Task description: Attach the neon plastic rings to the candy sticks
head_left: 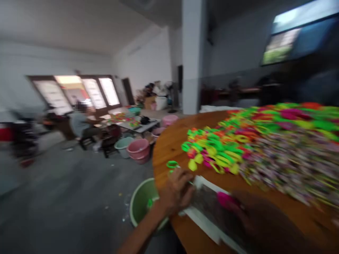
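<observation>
My left hand (180, 190) is at the table's near edge, its fingers curled together. A thin pale bit shows by its fingertips, but I cannot make out what it grips. My right hand (251, 211), dark and blurred, is closed on a bright pink piece (225, 200). Between both hands lies a flat dark sheet with a white border (206, 201). Just beyond my left hand is a green ring-shaped piece (172, 164). Farther back spreads a pile of neon green, yellow, orange and pink pieces (219, 150).
A heap of small wrapped-looking pieces (286, 162) covers the right of the round wooden table (169, 141). Below its edge stands a green tub (136, 201). Pink basins (139, 150) and a seated person (82, 123) at another table are farther left. A pillar (192, 56) rises behind.
</observation>
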`<state>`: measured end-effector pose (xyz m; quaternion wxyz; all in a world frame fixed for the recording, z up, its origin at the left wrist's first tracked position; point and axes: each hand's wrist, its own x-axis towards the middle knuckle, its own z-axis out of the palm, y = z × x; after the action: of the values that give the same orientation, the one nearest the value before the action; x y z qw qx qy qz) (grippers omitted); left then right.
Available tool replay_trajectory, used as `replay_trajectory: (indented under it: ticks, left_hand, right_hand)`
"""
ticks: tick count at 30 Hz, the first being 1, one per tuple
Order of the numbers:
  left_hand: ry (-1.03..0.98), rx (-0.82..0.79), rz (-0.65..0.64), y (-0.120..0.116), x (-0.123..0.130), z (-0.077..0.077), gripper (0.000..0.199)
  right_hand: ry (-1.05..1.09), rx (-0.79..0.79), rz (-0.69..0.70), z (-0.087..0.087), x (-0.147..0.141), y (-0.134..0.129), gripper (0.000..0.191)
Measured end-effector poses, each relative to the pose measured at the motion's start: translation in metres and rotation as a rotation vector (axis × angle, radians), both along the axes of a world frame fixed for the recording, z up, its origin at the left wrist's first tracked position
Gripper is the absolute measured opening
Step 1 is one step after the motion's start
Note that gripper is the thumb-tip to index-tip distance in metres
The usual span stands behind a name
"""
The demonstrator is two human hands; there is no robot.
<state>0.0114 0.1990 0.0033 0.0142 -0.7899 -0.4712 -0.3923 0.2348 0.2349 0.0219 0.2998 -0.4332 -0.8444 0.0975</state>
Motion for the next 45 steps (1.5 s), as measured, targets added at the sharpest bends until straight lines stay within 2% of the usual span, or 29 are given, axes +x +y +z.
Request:
replay_trajectory:
  ticks: [2,4,8,11,18,22,25,27,30,31,33,37,45]
  left_hand:
    - [0.007,-0.072,-0.123,0.004,0.012,0.007,0.043]
    - [0.039,-0.107,-0.214,0.011,0.026,0.009,0.044]
    - [0.157,-0.19,-0.294,0.02,0.051,0.012,0.032]
    - [0.198,-0.206,-0.328,0.026,0.061,0.013,0.022]
    - [0.031,-0.266,-0.501,0.034,0.068,0.001,0.022]
    - [0.004,-0.291,-0.526,0.035,0.076,0.002,0.018]
    - [-0.002,-0.272,-0.526,0.038,0.077,0.005,0.015]
    - [0.02,-0.257,-0.504,0.041,0.073,0.006,0.015]
    - [0.083,-0.234,-0.46,0.045,0.066,0.008,0.017]
    - [0.108,-0.228,-0.45,0.045,0.063,0.009,0.017]
    - [0.164,-0.214,-0.441,0.046,0.06,0.013,0.016]
    - [0.273,-0.208,-0.435,0.047,0.058,0.021,0.016]
    - [0.35,-0.241,-0.454,0.046,0.059,0.027,0.017]
  right_hand:
    - [-0.16,-0.059,-0.031,0.0,0.035,-0.017,0.033]
    - [-0.259,-0.103,-0.051,-0.001,0.047,-0.027,0.025]
    - [-0.287,-0.092,-0.124,-0.006,0.039,-0.035,0.017]
    - [-0.321,-0.038,-0.146,-0.007,0.036,-0.038,0.013]
    - [-0.154,-0.099,-0.084,-0.007,0.058,-0.041,0.006]
    - [-0.089,-0.089,-0.068,-0.011,0.062,-0.043,0.011]
    - [-0.037,-0.101,-0.015,-0.006,0.076,-0.041,0.013]
    - [-0.087,-0.093,-0.093,-0.003,0.098,-0.033,0.014]
    - [-0.468,-0.077,-0.454,-0.004,0.143,-0.014,0.017]
    - [-0.53,-0.092,-0.532,-0.006,0.157,-0.008,0.017]
    - [-0.602,-0.121,-0.59,-0.012,0.181,0.002,0.019]
    - [-0.609,-0.139,-0.502,-0.021,0.202,0.011,0.023]
    - [-0.571,-0.197,-0.331,-0.026,0.191,0.019,0.018]
